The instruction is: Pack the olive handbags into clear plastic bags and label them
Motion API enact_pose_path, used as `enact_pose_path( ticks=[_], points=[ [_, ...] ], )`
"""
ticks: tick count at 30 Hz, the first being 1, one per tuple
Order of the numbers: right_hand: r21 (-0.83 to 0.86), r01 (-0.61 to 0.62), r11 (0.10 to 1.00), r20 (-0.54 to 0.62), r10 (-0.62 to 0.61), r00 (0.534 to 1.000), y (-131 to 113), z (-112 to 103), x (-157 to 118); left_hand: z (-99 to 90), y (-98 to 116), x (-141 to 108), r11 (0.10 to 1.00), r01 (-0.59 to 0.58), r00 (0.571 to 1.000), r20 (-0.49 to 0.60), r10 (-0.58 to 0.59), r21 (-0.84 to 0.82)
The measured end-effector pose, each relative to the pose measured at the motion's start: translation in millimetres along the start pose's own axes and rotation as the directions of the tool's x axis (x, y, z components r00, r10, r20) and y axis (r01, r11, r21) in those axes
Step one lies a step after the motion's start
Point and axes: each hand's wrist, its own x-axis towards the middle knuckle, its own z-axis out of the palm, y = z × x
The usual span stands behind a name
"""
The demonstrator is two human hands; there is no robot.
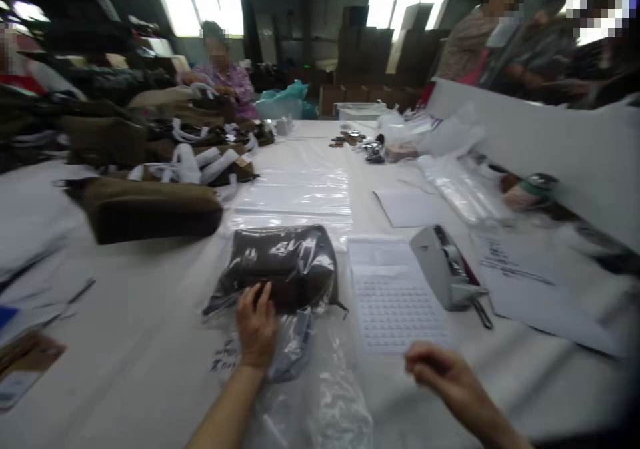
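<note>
1. The bag (286, 257) lay in clear plastic (341, 395) on the table (150, 329); wrapping seemed in hand.
2. Left hand (257, 329) touched it, fingers slightly apart.
3. Right hand (445, 373) was near the printed sheet (397, 312), fingers curled; grip could not be told.
4. Loose plastic probably called for both hands next.

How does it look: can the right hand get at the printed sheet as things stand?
Probably yes: the right hand is close to the near edge of the printed sheet, with nothing visible between them.
</note>
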Motion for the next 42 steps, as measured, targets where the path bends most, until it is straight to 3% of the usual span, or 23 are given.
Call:
enact_pose_path(
  ticks=[1, 2, 3, 5, 7, 11, 13, 15, 18, 21, 25, 29, 32, 34, 35, 37, 39, 40, 42],
  points=[
    [0.021, 0.038, 0.999, -0.286, -0.03, 0.958, -0.8, -35.9, 9.5, 1.9, -1.1, 1.7, 1.0, -0.011, 1.0, -0.001, 0.011, 0.013],
    [0.034, 0.102, 0.994, -0.535, -0.069, 0.842, -0.4, -69.5, 20.0, 4.3, -2.5, 3.4, 0.999, -0.032, 0.999, 0.0, 0.032, 0.028],
    [0.01, 0.13, 0.991, -0.65, -0.092, 0.754, 0.9, -99.7, 31.0, 6.6, -3.9, 4.9, 0.998, -0.051, 0.999, -0.007, 0.051, 0.044],
    [-0.03, 0.116, 0.993, -0.727, -0.101, 0.679, 4.9, -146.5, 52.9, 10.3, -6.0, 6.7, 0.994, -0.089, 0.996, -0.012, 0.09, 0.069],
    [-0.038, 0.047, 0.998, -0.7, -0.06, 0.712, 8.6, -172.6, 72.0, 11.8, -6.4, 7.3, 0.99, -0.119, 0.992, -0.022, 0.121, 0.082],
    [-0.016, -0.059, 0.998, -0.578, 0.039, 0.815, 7.9, -180.6, 93.6, 11.4, -5.2, 7.8, 0.988, -0.122, 0.991, -0.05, 0.127, 0.098],
    [-0.014, -0.072, 0.997, -0.545, 0.053, 0.837, 4.4, -178.2, 94.7, 11.4, -5.1, 8.5, 0.988, -0.116, 0.991, -0.057, 0.122, 0.103],
    [-0.015, -0.075, 0.997, -0.564, 0.053, 0.824, 2.1, -177.5, 90.0, 11.9, -5.6, 9.0, 0.989, -0.11, 0.991, -0.062, 0.117, 0.102],
    [-0.022, -0.106, 0.994, -0.658, 0.066, 0.751, 7.3, -177.0, 74.5, 13.6, -7.5, 9.1, 0.986, -0.119, 0.987, -0.096, 0.131, 0.113],
    [-0.067, -0.233, 0.97, -0.708, 0.118, 0.696, 24.1, -173.8, 57.7, 15.8, -10.6, 9.1, 0.978, -0.154, 0.976, -0.134, 0.174, 0.144],
    [-0.259, -0.451, 0.854, -0.702, 0.154, 0.695, 37.1, -179.3, 43.5, 19.4, -17.8, 11.4, 0.975, -0.164, 0.969, -0.159, 0.187, 0.149],
    [-0.497, -0.548, 0.672, -0.653, 0.126, 0.747, 5.9, -185.1, 33.6, 17.7, -21.8, 8.5, 0.976, -0.178, 0.963, -0.182, 0.2, 0.127],
    [-0.663, -0.408, 0.628, -0.45, 0.102, 0.887, -41.1, -150.7, 52.5, 9.4, -16.3, 2.9, 0.986, -0.144, 0.971, -0.181, 0.158, 0.086],
    [-0.738, -0.178, 0.651, -0.188, 0.055, 0.981, -77.1, -98.2, 81.8, 6.1, -13.7, 1.4, 0.994, -0.102, 0.976, -0.189, 0.107, 0.036],
    [-0.749, -0.04, 0.661, -0.03, 0.027, 0.999, -95.4, -63.5, 97.9, 5.7, -13.9, 1.0, 0.995, -0.095, 0.979, -0.182, 0.094, 0.006],
    [-0.716, 0.203, 0.667, 0.289, 0.019, 0.957, -130.0, 17.1, 125.9, 5.9, -16.2, -0.5, 0.998, -0.058, 0.983, -0.175, 0.051, -0.035],
    [-0.663, 0.415, 0.623, 0.543, 0.018, 0.84, -155.3, 100.7, 145.1, 5.8, -18.3, -3.4, 0.998, -0.029, 0.986, -0.165, 0.018, -0.063],
    [-0.655, 0.516, 0.552, 0.633, 0.028, 0.773, -162.1, 139.3, 151.9, 5.4, -18.7, -5.1, 0.997, -0.014, 0.986, -0.166, 0.001, -0.079],
    [-0.653, 0.698, 0.293, 0.747, 0.1, 0.657, -163.1, 203.7, 162.6, 4.2, -18.7, -7.8, 0.991, 0.014, 0.984, -0.173, -0.037, -0.13]
  ],
)
